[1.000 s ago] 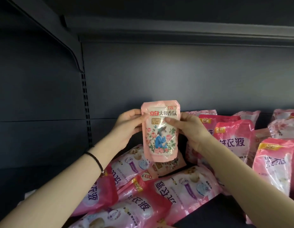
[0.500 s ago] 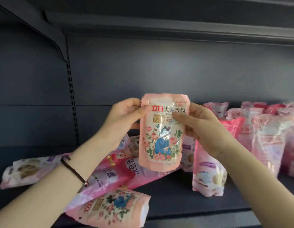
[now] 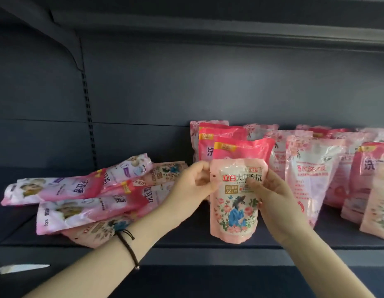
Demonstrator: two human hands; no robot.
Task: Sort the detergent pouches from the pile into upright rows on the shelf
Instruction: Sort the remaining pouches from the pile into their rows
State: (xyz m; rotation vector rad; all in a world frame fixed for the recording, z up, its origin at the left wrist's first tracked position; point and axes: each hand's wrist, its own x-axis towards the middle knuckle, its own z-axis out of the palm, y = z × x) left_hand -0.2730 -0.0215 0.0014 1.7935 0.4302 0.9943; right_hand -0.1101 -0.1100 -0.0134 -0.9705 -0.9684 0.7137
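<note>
Pouch (image 3: 236, 203): pinched upright at top edge by left hand (image 3: 192, 187) and right hand (image 3: 273, 190), at shelf (image 3: 193, 235) front. Risk: likely toppled forward off edge if released unsettled, base soft.

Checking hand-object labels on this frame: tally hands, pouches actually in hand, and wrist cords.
Hands: 2, the left hand and the right hand
Pouches in hand: 1, the floral pouch, pinched near its top by both hands
Wrist cords: 1, the black cord on the left wrist
Total: 4
</note>
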